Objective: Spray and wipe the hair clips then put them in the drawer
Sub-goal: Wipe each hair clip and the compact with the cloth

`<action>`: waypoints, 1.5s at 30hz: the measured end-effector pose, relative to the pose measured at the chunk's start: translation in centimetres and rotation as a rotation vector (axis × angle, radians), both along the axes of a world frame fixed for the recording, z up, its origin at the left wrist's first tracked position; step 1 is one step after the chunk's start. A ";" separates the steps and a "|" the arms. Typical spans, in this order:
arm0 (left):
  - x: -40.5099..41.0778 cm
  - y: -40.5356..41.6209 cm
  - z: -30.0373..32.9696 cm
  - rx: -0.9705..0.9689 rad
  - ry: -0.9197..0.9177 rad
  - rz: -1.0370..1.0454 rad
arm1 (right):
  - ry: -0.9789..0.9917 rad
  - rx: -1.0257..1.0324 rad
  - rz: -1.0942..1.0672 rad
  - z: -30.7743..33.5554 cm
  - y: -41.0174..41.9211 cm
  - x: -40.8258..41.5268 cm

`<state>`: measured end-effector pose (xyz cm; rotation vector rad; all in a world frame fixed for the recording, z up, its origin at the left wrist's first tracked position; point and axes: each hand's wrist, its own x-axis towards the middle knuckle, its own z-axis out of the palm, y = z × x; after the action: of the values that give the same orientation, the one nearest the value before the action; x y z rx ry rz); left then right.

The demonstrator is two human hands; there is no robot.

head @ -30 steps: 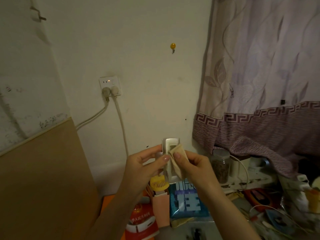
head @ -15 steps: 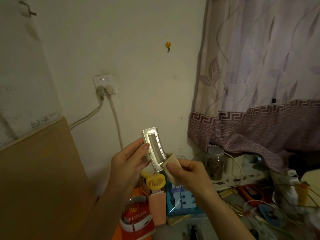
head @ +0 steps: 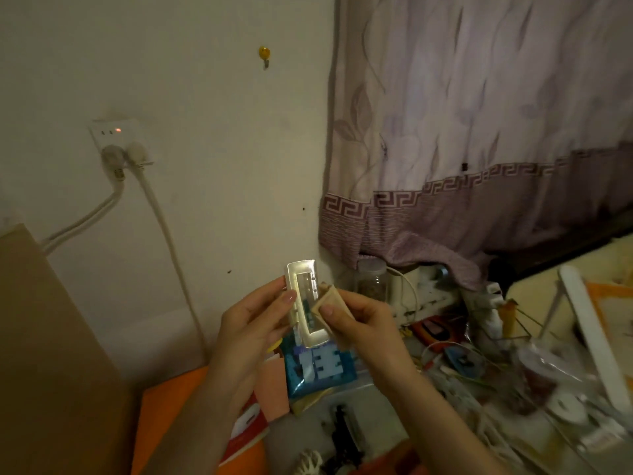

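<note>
- Left hand grips the hair clip by its left edge, thumb on the front face, clip upright at chest height, clear of the cluttered table.
- Right hand pinches a folded beige cloth against the clip's right edge, thumb on top.
- Step in hand, my read: wiping. To do it well, keep the left grip at the edge so the face stays exposed, run the cloth the full length of the frame and around the inner window, then rotate the clip to reach the strip under the left thumb.
- Risk: the clip looks glossy and may be wet from spray; a light pinch could let it slip.
- No drawer or spray bottle identifiable in view.
- Behind: blue packet just below the clip, jar under the curtain, wall socket far left.
- Versus half a second ago: clip was tilted with its top leaning left and the cloth at its bottom end; now it is near vertical and the cloth sits mid-length on the right edge.
</note>
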<state>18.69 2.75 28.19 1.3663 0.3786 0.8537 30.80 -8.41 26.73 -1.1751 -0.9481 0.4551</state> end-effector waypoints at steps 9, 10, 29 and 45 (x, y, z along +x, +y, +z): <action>5.3 -3.4 -6.5 -0.105 0.179 -0.143 | 0.140 -0.078 -0.204 -6.9 -5.0 2.5; 5.9 -3.7 -7.3 -0.089 0.207 -0.148 | 0.159 -0.097 -0.236 -7.7 -5.4 2.8; 23.9 -13.1 -20.8 -0.315 0.561 -0.052 | 0.331 -0.425 -0.297 -21.1 -13.8 20.4; 29.5 -19.2 -34.0 -0.637 0.850 0.147 | 0.358 -0.807 -0.159 -30.5 -18.3 31.5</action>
<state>48.22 -16.46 -5.83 1.0340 1.2990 0.1726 62.28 -26.72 -3.78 -1.7955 -0.3406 0.9309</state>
